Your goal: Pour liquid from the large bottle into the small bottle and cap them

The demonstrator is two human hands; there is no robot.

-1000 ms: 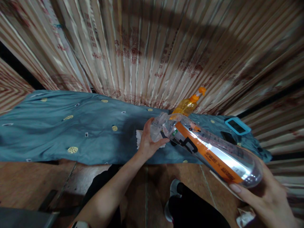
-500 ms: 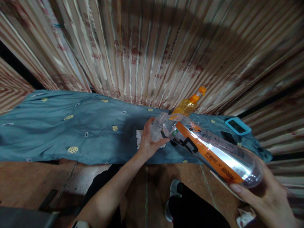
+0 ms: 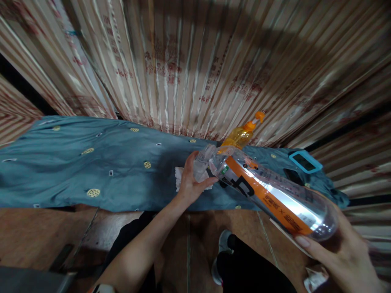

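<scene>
My right hand [image 3: 348, 248] grips the base of a large clear plastic bottle [image 3: 262, 191] with an orange, black and silver label. The bottle is tilted, its neck end pointing left and lower end toward me. Wrapped around a small clear bottle [image 3: 201, 166] is my left hand [image 3: 191, 183]. The small bottle's top meets or nearly meets the large bottle's neck; whether they touch I cannot tell. Below the small bottle lies a white tissue [image 3: 178, 179], partly covered by my left hand. Behind the large bottle stands a yellow pump bottle [image 3: 241, 136] with an orange top.
A blue-green patterned cloth [image 3: 64, 162] covers the narrow table. At its right end are a blue-framed device [image 3: 305, 161] and a dark flat object [image 3: 292, 176]. A pleated curtain [image 3: 183, 73] hangs behind. A crumpled white wrapper [image 3: 316, 280] lies on the floor [image 3: 171, 248].
</scene>
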